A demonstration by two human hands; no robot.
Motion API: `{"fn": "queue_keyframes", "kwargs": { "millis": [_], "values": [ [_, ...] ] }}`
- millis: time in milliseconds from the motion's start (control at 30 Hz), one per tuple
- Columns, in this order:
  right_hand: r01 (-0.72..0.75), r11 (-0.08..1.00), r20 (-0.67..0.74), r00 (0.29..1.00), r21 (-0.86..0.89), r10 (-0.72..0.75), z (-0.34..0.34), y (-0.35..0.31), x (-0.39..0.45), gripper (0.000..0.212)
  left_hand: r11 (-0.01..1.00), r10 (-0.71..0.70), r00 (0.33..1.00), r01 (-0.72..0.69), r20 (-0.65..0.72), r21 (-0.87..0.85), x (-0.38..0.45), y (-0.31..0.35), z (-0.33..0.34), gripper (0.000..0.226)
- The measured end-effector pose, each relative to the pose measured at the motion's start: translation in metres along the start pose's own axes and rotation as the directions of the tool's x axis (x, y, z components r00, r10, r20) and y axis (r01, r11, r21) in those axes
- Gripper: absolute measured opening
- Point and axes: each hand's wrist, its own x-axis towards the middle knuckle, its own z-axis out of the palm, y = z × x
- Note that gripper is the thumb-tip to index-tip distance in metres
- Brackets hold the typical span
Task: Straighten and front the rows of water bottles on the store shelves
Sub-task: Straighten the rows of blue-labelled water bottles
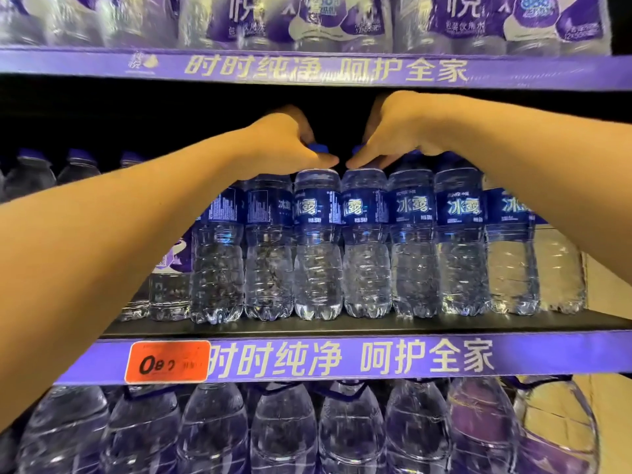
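**Both hands on the caps of the middle-shelf bottles**

At far left on the middle shelf (342, 325), a few dark-capped bottles (30, 172) stand back in the shadow, set well behind the front row. The left forearm crosses in front of them, rising toward the centre. The left hand (290, 145) is curled over the top of a front-row bottle (318, 244), its fingers closed around the blue cap (318, 148) and the thumb lying along the bottle's shoulder. To that bottle's left, two bottles (239, 251) show the printed back of their labels rather than the brand characters.

Just beside it, the right hand (400, 131) grips the top of the next bottle (366, 244) in the same way, fingers curled down over the cap (most of which is hidden), thumb tip nearly touching the left thumb. Both held bottles stand upright on the shelf, touching each other.

Further right, three more bottles (458, 241) stand in line with their labels facing forward, partly crossed by the right forearm.

On the purple shelf strip (444, 359) below, an orange price tag (167, 361) sits toward the left. Under it runs a row of larger bottles (284, 429); above, shrink-wrapped packs (297, 22) fill the top shelf.
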Motion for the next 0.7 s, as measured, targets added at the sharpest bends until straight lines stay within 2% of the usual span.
{"fn": "queue_keyframes", "kwargs": {
  "millis": [133,300,400,467,700],
  "values": [
    [-0.026,0.998,0.067,0.998,0.060,0.022,-0.004,0.004,-0.001,0.029,0.998,0.015,0.998,-0.012,-0.057,0.068,0.007,0.002,0.004,0.043],
    [-0.002,0.997,0.040,0.999,0.076,-0.001,-0.003,0.006,0.001,0.024,0.997,0.030,0.998,-0.026,-0.056,0.067,0.007,-0.003,0.005,0.048],
    [0.026,0.997,-0.027,0.999,-0.068,-0.028,0.002,0.005,0.003,0.046,0.998,0.049,0.998,-0.050,0.024,0.028,0.002,-0.008,-0.002,0.050],
    [0.023,0.992,-0.038,0.999,-0.128,-0.028,0.005,0.005,0.006,0.045,0.999,0.040,0.996,-0.042,0.080,0.025,-0.001,-0.010,-0.006,0.035],
    [0.008,0.997,0.013,1.000,0.074,-0.009,0.001,0.010,0.008,0.035,0.999,-0.011,0.997,0.008,0.075,0.034,0.000,-0.008,-0.009,0.046]
  ]
}}
